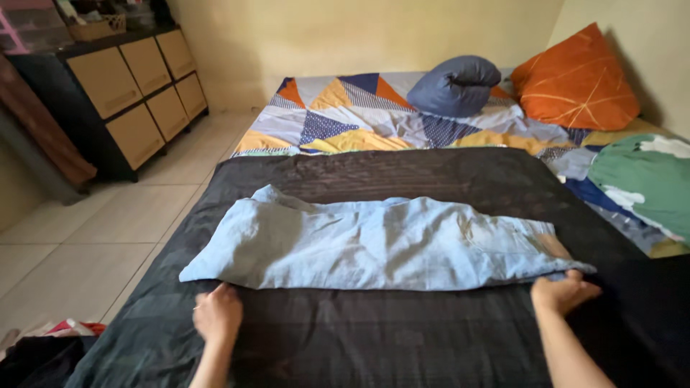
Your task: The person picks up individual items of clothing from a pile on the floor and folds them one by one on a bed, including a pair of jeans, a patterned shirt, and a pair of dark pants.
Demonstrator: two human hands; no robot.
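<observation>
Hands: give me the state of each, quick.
Left hand: curled at the near edge of the light blue jeans; whether it grips them cannot be told.
Right hand: closed on the jeans' waistband.

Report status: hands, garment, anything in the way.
Left hand and right hand gripping near edge of light blue jeans. Jeans flat on dark blanket. Nothing blocking.

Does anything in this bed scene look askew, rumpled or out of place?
Nothing is spilled or damaged. The light blue jeans lie sideways across the dark blanket, creased, both hands at their near edge. A green garment sits crumpled at the right.
</observation>
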